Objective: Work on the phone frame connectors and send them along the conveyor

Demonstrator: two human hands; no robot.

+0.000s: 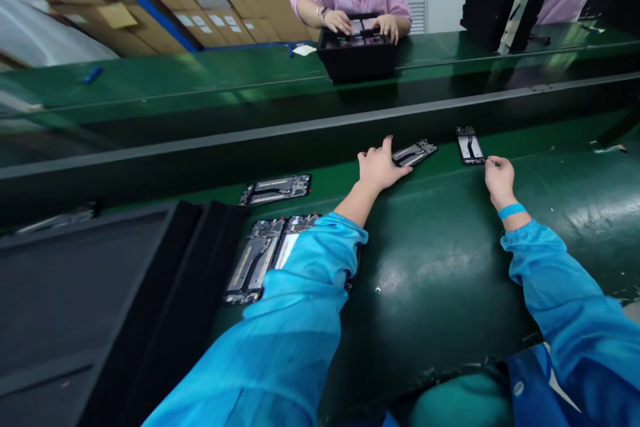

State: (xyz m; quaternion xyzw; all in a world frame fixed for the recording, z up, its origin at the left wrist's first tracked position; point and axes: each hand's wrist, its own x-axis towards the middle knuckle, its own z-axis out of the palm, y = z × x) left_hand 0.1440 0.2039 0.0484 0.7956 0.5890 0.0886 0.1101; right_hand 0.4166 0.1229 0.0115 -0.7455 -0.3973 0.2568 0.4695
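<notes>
two bare hands stretched forward over a dark green conveyor table [450, 267], both in bright blue sleeves. left hand [379, 165] laid palm down, fingers spread and loosely open, fingertips resting on the near end of a tilted black phone frame with a grey inner plate [415, 153]; touching it, not wrapped around it. right hand [499, 178], with a light blue wristband [511, 211], curled and nearly closed, fingertips pinched at the lower right corner of a second, upright black phone frame with a white-grey inside [470, 145]; cannot tell for sure whether pinched on the frame's edge or on some small part just beside it. both frames flat on the far part of the green surface, near each other but apart, just short of a grey metal rail [200, 143]. further left, a third black phone frame [276, 189] lying alone, and nearer, a pair of similar open phone frames [270, 250] side by side, partly hidden under the left sleeve, beside a large black foam tray [100, 293]. beyond the rail, a person in a pink coat with both hands on a black box [357, 53] set on the far green table. brown cardboard cartons [165, 13] stacked behind.
</notes>
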